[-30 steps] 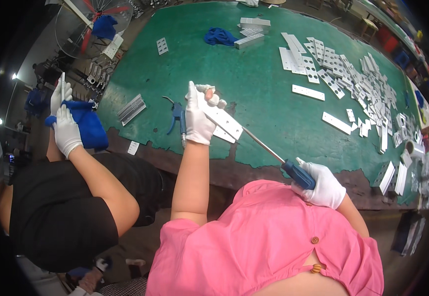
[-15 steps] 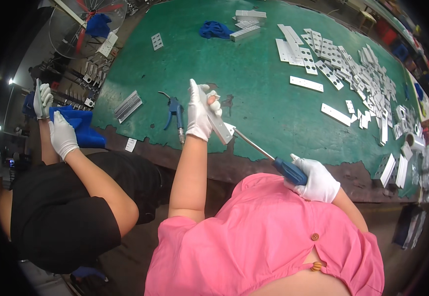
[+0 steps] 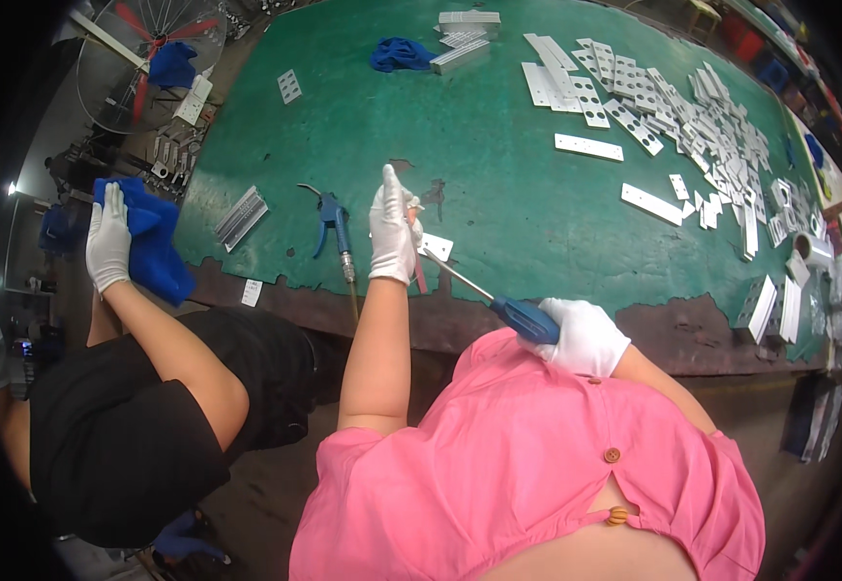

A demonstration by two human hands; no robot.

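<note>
My left hand (image 3: 395, 230), in a white glove, is closed around a flat metal plate (image 3: 420, 275). The plate is turned nearly edge-on and mostly hidden by the glove. Close beside it, a small silver plate with holes (image 3: 437, 248) shows over the green tabletop. My right hand (image 3: 587, 337), also gloved, grips the blue handle of a screwdriver-like tool (image 3: 526, 319). Its thin steel shaft slants up and left toward my left hand. Where its tip ends, and whether it touches metal, I cannot tell. A blue air blow gun (image 3: 334, 225) lies left of my left hand.
Many metal plates (image 3: 644, 92) are heaped on the green table (image 3: 498, 184) at right. A blue cloth (image 3: 402, 54) and stacked plates (image 3: 460, 58) lie at the far side. At left, a co-worker's gloved hand (image 3: 108, 237) is against a blue cloth (image 3: 155, 237). A fan (image 3: 155, 63) stands beyond.
The plate in my left hand has turned from showing its face to nearly edge-on. My right hand and the tool have shifted left. The view has shifted slightly, and the co-worker's hands have moved.
</note>
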